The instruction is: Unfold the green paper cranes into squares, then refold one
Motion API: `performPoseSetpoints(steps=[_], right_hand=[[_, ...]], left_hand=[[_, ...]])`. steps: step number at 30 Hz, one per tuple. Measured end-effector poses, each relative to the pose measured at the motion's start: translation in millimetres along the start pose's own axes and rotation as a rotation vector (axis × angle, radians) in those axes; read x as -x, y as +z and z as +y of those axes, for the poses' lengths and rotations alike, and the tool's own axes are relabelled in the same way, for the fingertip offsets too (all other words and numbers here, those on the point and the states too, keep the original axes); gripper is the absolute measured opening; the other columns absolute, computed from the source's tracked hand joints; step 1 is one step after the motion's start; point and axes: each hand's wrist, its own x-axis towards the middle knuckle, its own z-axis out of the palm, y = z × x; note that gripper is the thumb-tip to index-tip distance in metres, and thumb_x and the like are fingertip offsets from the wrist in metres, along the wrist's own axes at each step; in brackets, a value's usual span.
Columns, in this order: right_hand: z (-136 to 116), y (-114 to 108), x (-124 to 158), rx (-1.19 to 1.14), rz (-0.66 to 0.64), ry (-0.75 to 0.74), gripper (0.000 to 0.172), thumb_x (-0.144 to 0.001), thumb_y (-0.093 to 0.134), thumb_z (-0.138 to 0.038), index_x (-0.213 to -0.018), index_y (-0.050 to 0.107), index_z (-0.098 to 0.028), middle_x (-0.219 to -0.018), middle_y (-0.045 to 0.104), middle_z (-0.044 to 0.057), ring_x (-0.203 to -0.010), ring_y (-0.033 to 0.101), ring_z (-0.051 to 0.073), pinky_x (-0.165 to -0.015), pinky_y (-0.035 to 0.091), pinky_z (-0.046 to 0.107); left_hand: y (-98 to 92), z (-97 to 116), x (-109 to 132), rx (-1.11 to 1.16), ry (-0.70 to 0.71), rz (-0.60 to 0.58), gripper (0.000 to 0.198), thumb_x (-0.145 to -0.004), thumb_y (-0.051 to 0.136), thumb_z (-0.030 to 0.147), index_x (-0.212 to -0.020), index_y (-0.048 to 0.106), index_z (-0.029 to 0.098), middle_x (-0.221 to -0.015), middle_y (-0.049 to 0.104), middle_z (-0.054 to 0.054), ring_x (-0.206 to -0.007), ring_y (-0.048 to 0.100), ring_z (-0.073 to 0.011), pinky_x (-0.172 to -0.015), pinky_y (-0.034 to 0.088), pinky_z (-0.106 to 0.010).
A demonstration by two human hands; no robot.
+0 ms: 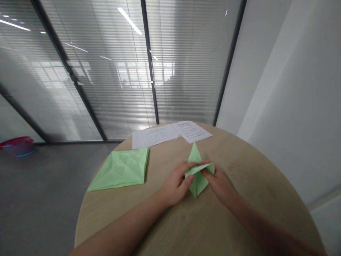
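Observation:
A partly folded piece of light green paper (pixel 196 181) lies on the table, with pointed ends toward the far and near sides and a raised flap across its middle. My left hand (pixel 177 183) grips its left side, thumb on the near part and fingers at the flap. From the right, my right hand (pixel 217 181) holds the flap's right end, with fingers reaching beneath it. Some of the fingertips are hidden by the paper. Left of my hands rests a creased stack of green paper (pixel 124 167).
The round wooden table (pixel 170 231) has printed white sheets (pixel 154 137) near its far edge, and another printed sheet (pixel 190 131) beside them. Beyond stands a glass partition with blinds (pixel 183 71). A red and blue basket (pixel 20 146) sits on the floor at far left.

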Motion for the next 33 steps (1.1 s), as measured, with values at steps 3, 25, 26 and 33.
performPoseSetpoints(steps=[3,25,26,33], right_hand=[[3.0,-1.2,-1.0,-0.021,0.04,0.081,0.041,-0.082,0.069,-0.058,-0.099,0.07,-0.02,-0.094,0.074,0.007,-0.089,0.07,0.025,-0.077,0.056,0.033],[-3.8,9.3,3.4,-0.063,0.121,0.038,0.063,-0.062,0.086,-0.039,-0.116,0.056,-0.025,-0.102,0.074,0.006,-0.088,0.072,0.023,-0.077,0.06,0.033],[-3.7,8.7,3.4,-0.064,0.126,0.043,0.064,-0.063,0.085,-0.039,-0.117,0.055,-0.025,-0.103,0.074,0.006,-0.088,0.072,0.024,-0.077,0.06,0.034],[-5.9,4.4,2.3,0.031,0.173,0.004,0.05,-0.067,0.082,-0.032,-0.111,0.06,-0.027,-0.103,0.074,0.006,-0.089,0.072,0.026,-0.077,0.059,0.036]], left_hand=[[-0.8,3.7,0.3,0.107,-0.047,-0.041,0.052,-0.108,0.029,0.043,-0.131,0.068,0.018,-0.126,0.069,-0.013,-0.111,0.066,-0.0275,-0.095,0.053,-0.037],[6.7,3.0,1.5,0.052,-0.052,-0.028,0.044,-0.108,0.037,0.035,-0.142,0.063,0.024,-0.13,0.068,-0.012,-0.112,0.065,-0.0257,-0.1,0.052,-0.042],[6.6,3.9,1.4,0.053,-0.048,-0.038,0.044,-0.107,0.038,0.033,-0.143,0.062,0.025,-0.131,0.068,-0.011,-0.114,0.064,-0.026,-0.101,0.052,-0.042],[7.4,2.4,-0.7,0.042,-0.057,-0.063,0.044,-0.105,0.042,0.033,-0.143,0.063,0.024,-0.115,0.07,-0.012,-0.106,0.066,-0.0256,-0.095,0.055,-0.04]])
